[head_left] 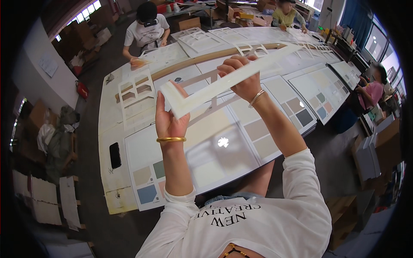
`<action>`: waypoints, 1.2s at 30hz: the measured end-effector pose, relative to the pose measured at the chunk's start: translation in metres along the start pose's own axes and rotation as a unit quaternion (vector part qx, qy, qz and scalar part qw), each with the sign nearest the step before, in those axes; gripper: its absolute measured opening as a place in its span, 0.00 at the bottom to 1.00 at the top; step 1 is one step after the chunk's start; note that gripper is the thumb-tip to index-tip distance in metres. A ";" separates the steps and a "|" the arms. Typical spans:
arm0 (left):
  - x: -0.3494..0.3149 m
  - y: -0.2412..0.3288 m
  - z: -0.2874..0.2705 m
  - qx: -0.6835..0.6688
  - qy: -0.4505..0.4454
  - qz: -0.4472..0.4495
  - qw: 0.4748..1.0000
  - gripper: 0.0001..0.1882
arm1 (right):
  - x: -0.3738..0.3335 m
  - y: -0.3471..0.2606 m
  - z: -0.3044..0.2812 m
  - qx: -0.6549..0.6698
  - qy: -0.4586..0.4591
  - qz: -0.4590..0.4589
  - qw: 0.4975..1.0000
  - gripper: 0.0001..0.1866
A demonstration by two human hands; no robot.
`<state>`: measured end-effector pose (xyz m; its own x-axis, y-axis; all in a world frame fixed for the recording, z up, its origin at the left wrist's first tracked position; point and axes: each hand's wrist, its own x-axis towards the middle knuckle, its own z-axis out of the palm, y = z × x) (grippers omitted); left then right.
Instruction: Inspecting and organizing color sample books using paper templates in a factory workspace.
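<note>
I hold up a pale cardboard frame (206, 96) tilted above the table, with a bright L-shaped edge nearest me and greyish bars behind it. My left hand (172, 122) grips its near left corner, thumb on the outer side and some fingers hidden behind the card. Farther along the long edge, my right hand (244, 81) is closed around the strip, fingers curled over the top. Beneath the frame lies an open colour-sample board (219, 167) with beige, grey, green and blue squares.
A black phone (115, 155) lies at the table's left edge. White cut-out frames (137, 91) rest beyond it, and a long brown tube (189, 65) crosses the table. One person (148, 32) works across at the left, another (288, 17) at the far right; a third (374, 88) sits at the right.
</note>
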<state>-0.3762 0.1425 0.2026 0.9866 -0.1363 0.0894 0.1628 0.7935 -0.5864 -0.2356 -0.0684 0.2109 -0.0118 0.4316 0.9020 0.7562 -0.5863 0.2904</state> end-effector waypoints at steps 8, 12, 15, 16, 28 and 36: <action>-0.002 -0.003 -0.035 0.319 -0.017 0.007 0.948 0.16 | 0.029 0.001 -0.055 0.027 -0.183 -0.043 0.982 0.08; -0.011 -0.035 -0.035 0.798 -0.165 0.125 0.566 0.07 | 0.027 0.000 -0.071 0.012 -0.246 -0.056 0.968 0.08; -0.011 -0.058 -0.011 0.878 -0.281 0.349 0.166 0.10 | 0.027 -0.011 -0.083 -0.025 -0.269 -0.087 0.959 0.06; -0.002 -0.057 -0.001 0.850 -0.322 0.414 0.051 0.12 | 0.027 -0.015 -0.085 -0.021 -0.272 -0.089 0.958 0.06; 0.116 -0.002 0.058 0.900 -0.215 0.301 -0.231 0.25 | 0.025 -0.058 -0.107 -0.039 -0.269 -0.150 0.951 0.03; 0.114 -0.029 0.050 0.966 -0.152 0.187 -0.091 0.17 | 0.016 -0.059 -0.118 -0.055 -0.249 -0.174 0.951 0.03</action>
<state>-0.2677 0.1335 0.2706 0.8215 -0.1835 0.5399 -0.4114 -0.8464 0.3383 -0.3571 -0.1078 0.2462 0.0824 0.8678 0.4901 0.6897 -0.4046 0.6005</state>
